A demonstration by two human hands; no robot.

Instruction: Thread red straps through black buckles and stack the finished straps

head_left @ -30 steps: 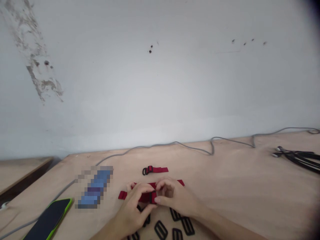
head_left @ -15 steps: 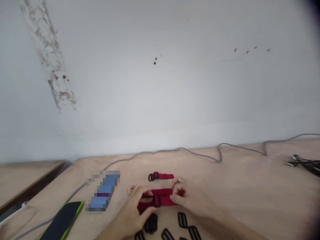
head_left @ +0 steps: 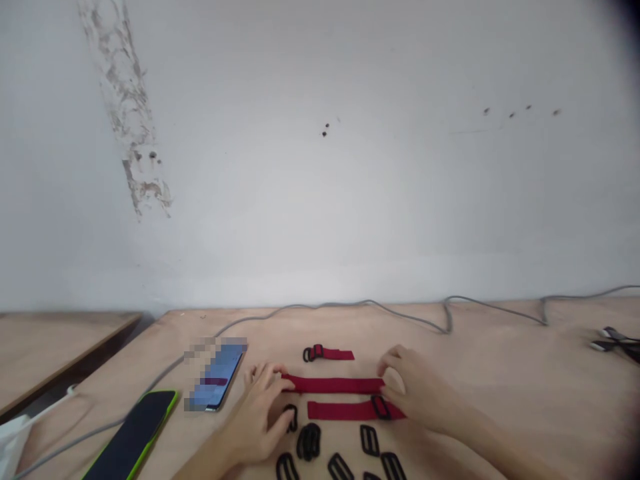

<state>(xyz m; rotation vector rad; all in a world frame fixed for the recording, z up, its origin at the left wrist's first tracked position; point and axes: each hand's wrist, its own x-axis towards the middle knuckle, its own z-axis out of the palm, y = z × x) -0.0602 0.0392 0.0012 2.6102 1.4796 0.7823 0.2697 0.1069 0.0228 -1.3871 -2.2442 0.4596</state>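
Observation:
A long red strap (head_left: pixel 335 385) stretches straight between my two hands. My left hand (head_left: pixel 257 417) has its fingertips on the strap's left end, its thumb spread away beside a black ring (head_left: pixel 291 418). At the other end, the curled fingers of my right hand (head_left: pixel 417 390) grip the strap. Just below lies a second red strap (head_left: pixel 340 411), threaded through a black slider buckle (head_left: pixel 381 407); its right tip reaches under my right hand. Farther back is a short red strap (head_left: pixel 337 354) with a black buckle and ring.
Several black buckles (head_left: pixel 369 440) lie near the front, beside a stack of black rings (head_left: pixel 309 441). Two phones, one lit (head_left: pixel 220 380) and one green-edged (head_left: pixel 133 433), are on the left. A grey cable (head_left: pixel 370 302) runs along the back; dark cables (head_left: pixel 617 343) lie right.
My hands have moved apart, and the upper strap now lies extended between them. The lower strap's buckle now sits farther right. A black ring has come into sight by my left thumb.

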